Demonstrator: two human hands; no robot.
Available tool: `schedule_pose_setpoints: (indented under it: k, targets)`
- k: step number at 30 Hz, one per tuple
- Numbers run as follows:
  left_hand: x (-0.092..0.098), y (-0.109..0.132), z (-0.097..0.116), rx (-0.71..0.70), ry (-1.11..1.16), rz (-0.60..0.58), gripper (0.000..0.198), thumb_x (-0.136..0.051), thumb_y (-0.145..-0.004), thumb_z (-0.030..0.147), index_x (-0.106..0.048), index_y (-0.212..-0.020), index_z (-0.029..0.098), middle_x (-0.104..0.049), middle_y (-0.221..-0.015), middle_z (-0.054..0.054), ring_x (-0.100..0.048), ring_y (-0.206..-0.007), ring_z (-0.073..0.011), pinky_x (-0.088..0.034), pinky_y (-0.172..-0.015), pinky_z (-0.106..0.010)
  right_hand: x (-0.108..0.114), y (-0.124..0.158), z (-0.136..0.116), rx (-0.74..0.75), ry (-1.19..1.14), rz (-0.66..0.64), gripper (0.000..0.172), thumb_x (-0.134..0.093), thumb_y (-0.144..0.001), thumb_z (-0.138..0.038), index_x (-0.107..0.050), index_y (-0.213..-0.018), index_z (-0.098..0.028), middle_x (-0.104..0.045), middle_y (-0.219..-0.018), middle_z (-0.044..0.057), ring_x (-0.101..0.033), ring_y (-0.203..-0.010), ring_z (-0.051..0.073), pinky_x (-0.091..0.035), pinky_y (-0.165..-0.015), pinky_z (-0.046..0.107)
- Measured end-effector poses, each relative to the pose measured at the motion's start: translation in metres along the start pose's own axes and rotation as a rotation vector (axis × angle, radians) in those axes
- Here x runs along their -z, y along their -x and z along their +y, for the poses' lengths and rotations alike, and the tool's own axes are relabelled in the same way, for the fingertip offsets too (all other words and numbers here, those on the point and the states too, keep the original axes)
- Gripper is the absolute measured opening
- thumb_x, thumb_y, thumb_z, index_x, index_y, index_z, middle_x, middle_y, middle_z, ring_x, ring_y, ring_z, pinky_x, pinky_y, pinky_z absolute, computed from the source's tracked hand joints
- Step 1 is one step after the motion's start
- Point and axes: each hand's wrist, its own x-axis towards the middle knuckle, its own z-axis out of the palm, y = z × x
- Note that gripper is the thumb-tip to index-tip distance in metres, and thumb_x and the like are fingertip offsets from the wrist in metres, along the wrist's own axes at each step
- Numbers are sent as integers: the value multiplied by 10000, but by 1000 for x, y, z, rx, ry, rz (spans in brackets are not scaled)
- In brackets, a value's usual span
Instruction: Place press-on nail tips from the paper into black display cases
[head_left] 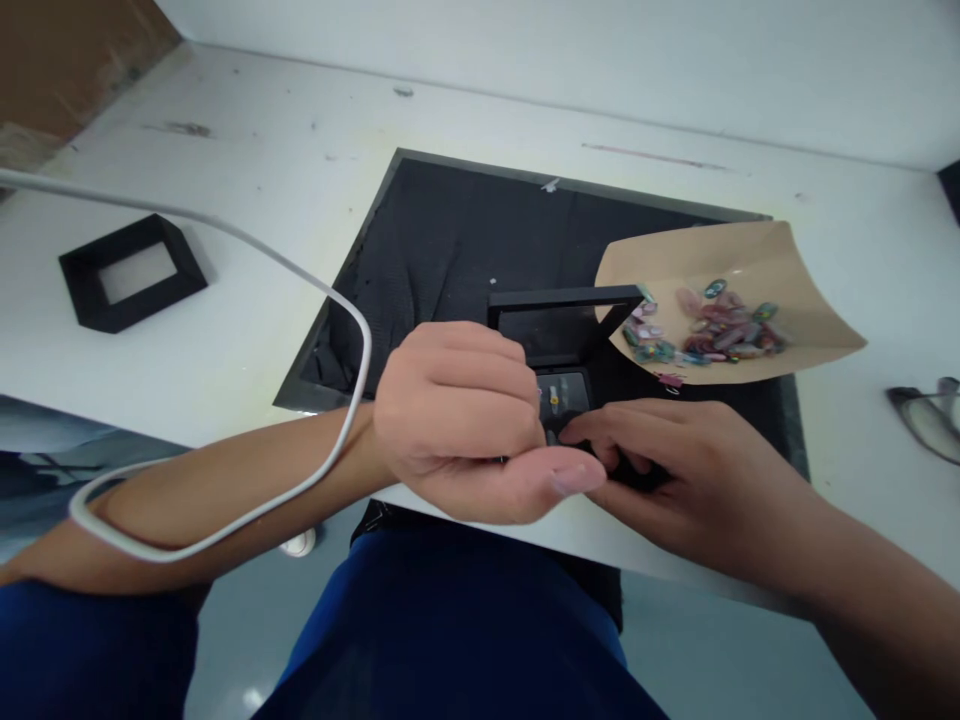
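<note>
A small black case (566,297) stands open on a black mat (480,220), its framed lid with a see-through pane tilted up. Inside is a grey lining with a small yellow-marked piece (554,397); the rest is hidden behind my hands. My left hand (469,420) is closed like a fist over the case's left part, thumb stretched to the right; what its fingers hold, if anything, is hidden. At the case's front right, my right hand (667,460) has its fingers bent together, the index fingertip at the lining's edge. Whatever lies between those fingers cannot be made out.
A tan paper tray (814,340) with many small colourful wrapped pieces (724,325) sits right of the case. On the left lies a black rectangular frame (133,272). A white cable (300,272) loops round my left forearm. Glasses (926,420) lie at the far right.
</note>
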Motion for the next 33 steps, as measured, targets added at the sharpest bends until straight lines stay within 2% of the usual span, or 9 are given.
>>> schedule_pose_setpoints:
  k: [3,8,12,16,21,28,33]
  targets:
    - [2,0,-2,-14,-11,-18,461,-556,-969,278,-485,-519,203,-508,-430,38,-477,-379,-105,-386,-413,-295,-2,-2,3,55,34,-10,159,-593,-949,-302,-706,-1029,-223,-712,-786,-1,-643,-653,135,-400,-566,253]
    - [-3,2,-2,-45,1,33,463,-664,-910,287,-493,-489,199,-476,-401,48,-451,-351,-104,-364,-387,-302,-2,-7,5,73,53,-12,208,-584,-951,-302,-746,-1028,-196,-714,-752,21,-625,-591,129,-393,-526,243]
    - [-5,3,0,-44,-7,17,489,-697,-892,338,-488,-471,205,-476,-397,55,-456,-347,-104,-371,-380,-304,-5,-8,8,98,66,9,231,-584,-978,-321,-761,-1047,-189,-719,-762,26,-632,-607,127,-393,-535,243]
    - [-5,2,1,-46,-7,16,489,-662,-918,352,-491,-482,209,-479,-410,55,-465,-359,-98,-373,-408,-291,-9,-10,8,135,89,38,275,-562,-999,-337,-775,-1079,-182,-707,-724,28,-612,-577,123,-377,-528,247]
    - [-1,2,0,-58,-3,-38,477,-611,-952,341,-524,-503,202,-494,-419,44,-482,-376,-102,-375,-417,-290,-12,-12,4,173,137,67,320,-506,-1023,-346,-771,-1097,-184,-709,-692,27,-598,-567,120,-330,-505,251]
    - [-5,3,2,-34,56,-25,470,-613,-946,337,-542,-502,199,-533,-432,35,-500,-392,-109,-359,-422,-302,-21,-17,3,232,153,126,283,-512,-1012,-310,-757,-1048,-172,-670,-646,13,-570,-546,124,-319,-501,264]
    - [-15,6,5,-93,83,-49,520,-648,-902,346,-445,-445,204,-491,-415,54,-463,-382,-103,-333,-412,-311,-15,-16,-1,262,78,221,186,-582,-966,-268,-727,-1031,-173,-631,-674,9,-523,-522,114,-317,-473,272]
